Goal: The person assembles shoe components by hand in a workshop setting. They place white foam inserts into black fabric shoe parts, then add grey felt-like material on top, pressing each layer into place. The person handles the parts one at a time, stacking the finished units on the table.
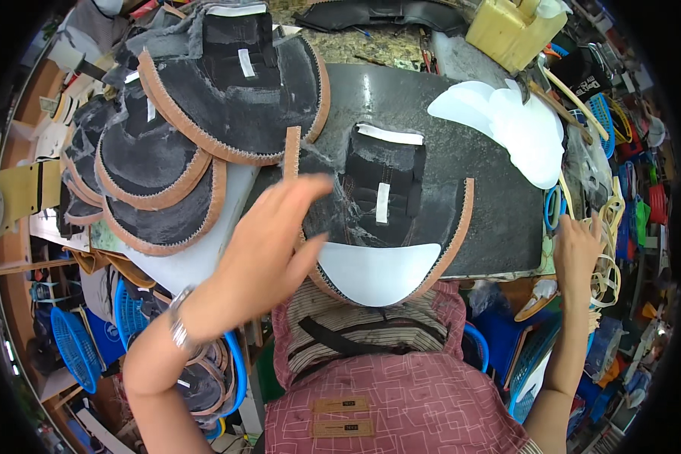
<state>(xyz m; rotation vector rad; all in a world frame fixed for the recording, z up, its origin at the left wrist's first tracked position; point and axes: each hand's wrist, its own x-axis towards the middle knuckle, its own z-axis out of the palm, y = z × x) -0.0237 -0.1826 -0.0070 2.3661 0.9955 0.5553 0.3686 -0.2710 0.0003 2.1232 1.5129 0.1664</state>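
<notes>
A black, U-shaped shoe upper (439,212) with a brown, zigzag-edged border lies in front of me on the dark work slab. Its tongue carries a white strip and a small white tab. Over its near curved end lies a smooth white crescent piece (378,268). My left hand (268,231) is over the upper's left side, thumb apart from the fingers and nothing held. Far to the right, past the slab's edge, my right hand (579,253) is beside hanging cream strips (607,276). Its fingertips are too unclear to show whether they grip a strip.
Similar black uppers (159,166) overlap in a pile at the left. More white curved pieces (518,125) lie at the slab's far right, near a yellowish plastic container (511,34). Blue-handled scissors (555,208) hang at the right edge. Blue baskets (76,352) stand below.
</notes>
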